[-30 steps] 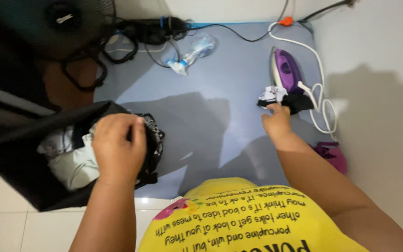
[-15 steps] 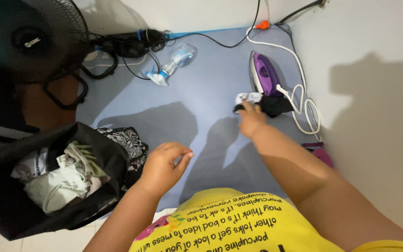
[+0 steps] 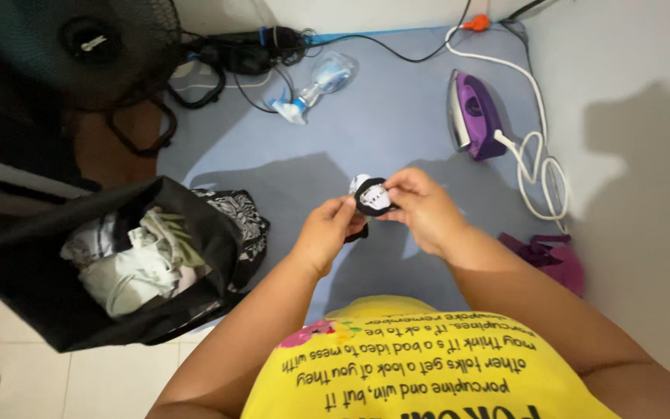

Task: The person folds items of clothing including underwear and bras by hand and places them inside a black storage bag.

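Now both your left hand [image 3: 327, 231] and right hand [image 3: 420, 208] pinch what looks like a small black-and-white garment [image 3: 371, 197]; keep fingers at opposite edges.

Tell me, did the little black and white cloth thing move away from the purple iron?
Yes. The small black and white cloth piece lay right beside the purple iron earlier; now both hands, left hand and right hand, hold it up left of the iron, nearer the black bag.

The small cloth [image 3: 371, 198] is black and white, the iron [image 3: 472, 116] purple with a white cord [image 3: 535, 155], the mat [image 3: 366, 147] pale blue, the bag [image 3: 63, 264] black, and the shirt [image 3: 428, 372] yellow with dark letters.
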